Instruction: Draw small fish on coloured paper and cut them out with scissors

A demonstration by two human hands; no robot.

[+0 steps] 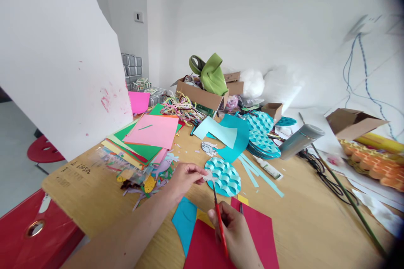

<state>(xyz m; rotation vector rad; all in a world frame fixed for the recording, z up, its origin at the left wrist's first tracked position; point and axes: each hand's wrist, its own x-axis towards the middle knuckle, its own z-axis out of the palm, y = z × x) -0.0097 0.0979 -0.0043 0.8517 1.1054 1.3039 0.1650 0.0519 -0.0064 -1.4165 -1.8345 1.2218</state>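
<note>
Between the fingertips of my left hand [191, 174] is a small piece of white paper [208, 176]. My right hand [232, 227] is closed around the red handles of a pair of scissors [219, 220], whose blades point away from me and reach up to the white paper. Just behind lies a round turquoise paper piece [224, 176] with wavy, scale-like strips on it. Under my right hand are sheets of dark red paper [260, 229], with blue paper [183, 220] showing at their left side.
Coloured sheets [154, 130] lie stacked at the left, with paper scraps [148, 189] before them. A glue bottle [268, 168], a grey flask [299, 141] and a long stick [347, 199] are at the right. A cardboard box [198, 94] stands at the back; a white board [63, 54] rises at left.
</note>
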